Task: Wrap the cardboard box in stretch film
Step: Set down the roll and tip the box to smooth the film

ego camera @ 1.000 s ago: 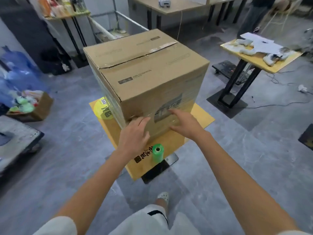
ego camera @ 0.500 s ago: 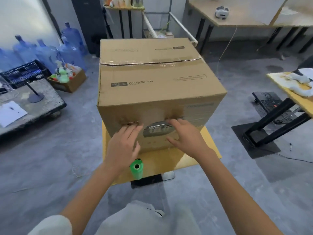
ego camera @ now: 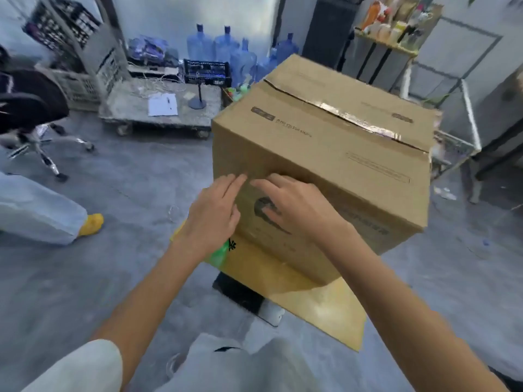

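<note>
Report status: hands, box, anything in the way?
Left hand and right hand flat on near face of cardboard box, holding nothing. Box upright on yellow tabletop. Green film roll below left wrist, partly hidden.

Left hand (ego camera: pixel 213 215) and right hand (ego camera: pixel 294 207) now lie closer together on the cardboard box (ego camera: pixel 325 154).

It looked like a warehouse workroom: bare concrete floor (ego camera: pixel 119 188), water jugs (ego camera: pixel 226 52), flat cart (ego camera: pixel 158 108), stocked shelf (ego camera: pixel 390 32).

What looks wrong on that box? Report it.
On the cardboard box, the top seam gapes: the flaps sit uneven and the shiny tape looks wrinkled. The box also sits skewed on the yellow board, one corner apparently overhanging.
</note>
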